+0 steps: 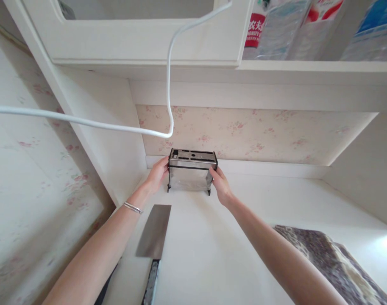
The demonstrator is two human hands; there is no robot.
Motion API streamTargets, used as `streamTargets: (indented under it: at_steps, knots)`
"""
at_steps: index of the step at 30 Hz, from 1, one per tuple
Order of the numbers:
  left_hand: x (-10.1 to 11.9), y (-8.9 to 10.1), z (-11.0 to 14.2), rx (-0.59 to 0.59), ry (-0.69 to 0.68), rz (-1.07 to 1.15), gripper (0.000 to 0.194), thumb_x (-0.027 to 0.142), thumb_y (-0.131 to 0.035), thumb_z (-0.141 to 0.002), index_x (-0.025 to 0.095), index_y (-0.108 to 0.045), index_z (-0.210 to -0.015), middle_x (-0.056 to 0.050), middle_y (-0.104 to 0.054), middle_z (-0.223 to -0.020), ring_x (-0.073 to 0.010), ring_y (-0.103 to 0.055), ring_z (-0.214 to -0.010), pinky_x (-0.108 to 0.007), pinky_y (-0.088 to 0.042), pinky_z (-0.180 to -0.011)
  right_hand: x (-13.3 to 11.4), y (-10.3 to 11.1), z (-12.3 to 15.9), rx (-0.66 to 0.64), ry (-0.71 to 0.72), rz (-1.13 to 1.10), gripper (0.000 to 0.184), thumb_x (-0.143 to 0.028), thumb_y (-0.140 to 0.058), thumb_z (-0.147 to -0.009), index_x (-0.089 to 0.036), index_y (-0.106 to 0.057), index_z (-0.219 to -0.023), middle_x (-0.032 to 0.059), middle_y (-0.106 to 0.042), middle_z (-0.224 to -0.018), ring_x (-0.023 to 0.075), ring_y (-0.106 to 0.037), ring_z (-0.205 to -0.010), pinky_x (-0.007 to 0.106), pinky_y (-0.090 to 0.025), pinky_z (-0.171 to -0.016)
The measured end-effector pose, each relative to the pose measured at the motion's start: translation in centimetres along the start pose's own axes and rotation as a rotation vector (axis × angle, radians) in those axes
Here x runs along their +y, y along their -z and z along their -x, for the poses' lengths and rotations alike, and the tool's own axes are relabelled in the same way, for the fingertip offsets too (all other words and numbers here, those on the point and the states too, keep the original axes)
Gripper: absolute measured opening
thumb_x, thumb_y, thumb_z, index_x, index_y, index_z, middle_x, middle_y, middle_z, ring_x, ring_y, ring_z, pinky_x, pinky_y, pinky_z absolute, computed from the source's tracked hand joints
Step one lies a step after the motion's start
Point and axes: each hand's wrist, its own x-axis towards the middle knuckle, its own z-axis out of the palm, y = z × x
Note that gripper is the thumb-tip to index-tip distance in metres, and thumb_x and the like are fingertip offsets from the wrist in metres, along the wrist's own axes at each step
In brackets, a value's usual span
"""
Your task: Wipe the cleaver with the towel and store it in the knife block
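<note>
A metal knife block (190, 170) with slots in its black top stands on small feet at the back of a white counter (276, 203), against the flowered wall. My left hand (157, 173) grips its left side and my right hand (221, 184) grips its right side, fingers wrapped on the edges. A thin silver bracelet (132, 207) circles my left wrist. A broad cleaver (154, 231) lies flat on the counter just beside my left forearm, blade pointing away, its handle toward me.
A white cable (168, 84) loops down from the cupboard above and runs off left. A patterned cloth (327, 258) lies at the counter's right front. Bottles and packages (295, 25) stand on the shelf overhead. A white panel walls the left side.
</note>
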Motion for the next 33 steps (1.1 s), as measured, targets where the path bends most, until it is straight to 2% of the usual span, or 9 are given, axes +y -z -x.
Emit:
streamTargets:
  at_steps: [4, 9, 14, 19, 22, 26, 29, 30, 33]
  knots:
    - [1.5, 3.5, -2.0, 0.113, -0.021, 0.011, 0.024, 0.031, -0.056, -0.084, 0.016, -0.066, -0.101, -0.006, -0.07, -0.102, -0.0172, -0.061, -0.099, -0.028, -0.039, -0.095, 0.8, -4.6, -1.5, -0.048, 0.029, 0.003, 0.039, -0.045, -0.051, -0.084, -0.029, -0.052, -0.12, 0.0011, -0.059, -0.125, 0.0184, -0.053, -0.115, 0.039, -0.038, -0.101]
    - [2.5, 7.4, -3.5, 0.128, 0.018, 0.022, 0.025, 0.029, -0.055, -0.084, 0.014, -0.065, -0.101, -0.009, -0.07, -0.098, -0.0193, -0.063, -0.093, -0.03, -0.044, -0.088, 1.7, -8.4, -3.1, -0.093, 0.036, 0.0, 0.048, -0.03, -0.062, -0.073, -0.026, -0.051, -0.12, 0.0011, -0.064, -0.115, 0.0201, -0.059, -0.104, 0.039, -0.042, -0.097]
    - [1.7, 9.6, -4.7, 0.122, -0.006, 0.039, 0.025, 0.024, -0.05, -0.085, 0.016, -0.065, -0.104, -0.006, -0.069, -0.102, -0.0162, -0.064, -0.091, -0.028, -0.047, -0.086, 2.3, -9.6, -4.5, -0.142, 0.058, 0.001, 0.056, -0.023, -0.059, -0.069, -0.024, -0.048, -0.123, 0.0018, -0.064, -0.115, 0.0205, -0.059, -0.104, 0.036, -0.045, -0.094]
    - [1.2, 10.2, -5.4, 0.099, -0.039, 0.037, 0.026, 0.021, -0.046, -0.085, 0.019, -0.066, -0.103, -0.005, -0.066, -0.112, -0.0152, -0.063, -0.098, -0.027, -0.045, -0.093, 3.0, -8.9, -4.9, -0.15, 0.021, 0.134, 0.071, -0.022, -0.06, -0.068, -0.023, -0.037, -0.134, 0.0047, -0.053, -0.132, 0.0199, -0.051, -0.117, 0.032, -0.042, -0.097]
    - [1.4, 10.4, -5.0, 0.107, -0.027, -0.006, 0.025, 0.022, -0.048, -0.086, 0.019, -0.067, -0.103, -0.006, -0.065, -0.117, -0.0169, -0.059, -0.108, -0.03, -0.039, -0.102, 2.9, -6.8, -4.1, -0.163, -0.047, 0.29, 0.068, -0.026, -0.063, -0.067, -0.018, -0.043, -0.131, 0.0104, -0.048, -0.136, 0.0243, -0.05, -0.119, 0.033, -0.045, -0.091]
    - [1.2, 11.1, -2.2, 0.189, 0.002, -0.099, 0.021, 0.017, -0.056, -0.083, 0.022, -0.069, -0.1, -0.003, -0.06, -0.126, -0.0155, -0.046, -0.124, -0.027, -0.026, -0.11, 1.8, -0.9, -0.5, -0.249, -0.075, 0.475, 0.043, -0.029, -0.064, -0.069, -0.022, -0.06, -0.111, 0.0058, -0.063, -0.115, 0.0201, -0.062, -0.094, 0.031, -0.046, -0.083]
    - [0.5, 12.3, 2.3, 0.256, -0.019, -0.255, 0.023, 0.026, -0.059, -0.083, 0.025, -0.067, -0.105, -0.003, -0.057, -0.13, -0.0161, -0.048, -0.123, -0.026, -0.031, -0.106, 0.9, 5.6, 3.3, -0.232, -0.065, 0.623, 0.028, -0.033, -0.061, -0.072, -0.023, -0.064, -0.099, 0.0039, -0.067, -0.103, 0.018, -0.061, -0.079, 0.031, -0.044, -0.076]
    - [0.2, 12.8, 4.0, 0.271, -0.029, -0.292, 0.026, 0.031, -0.06, -0.083, 0.025, -0.066, -0.107, -0.003, -0.058, -0.128, -0.0167, -0.052, -0.118, -0.026, -0.036, -0.102, 0.7, 8.2, 4.5, -0.206, -0.046, 0.775, 0.025, -0.037, -0.058, -0.075, -0.024, -0.064, -0.095, 0.0031, -0.068, -0.095, 0.017, -0.06, -0.07, 0.031, -0.044, -0.071]
    - [-0.5, 14.6, 9.3, 0.297, 0.026, -0.387, 0.036, 0.041, -0.067, -0.075, 0.021, -0.066, -0.106, -0.005, -0.068, -0.101, -0.0182, -0.064, -0.084, -0.028, -0.05, -0.079, -0.1, 16.5, 8.1, -0.145, -0.131, 1.057, 0.03, -0.051, -0.05, -0.08, -0.026, -0.062, -0.089, 0.0021, -0.068, -0.082, 0.0176, -0.06, -0.063, 0.03, -0.042, -0.063]
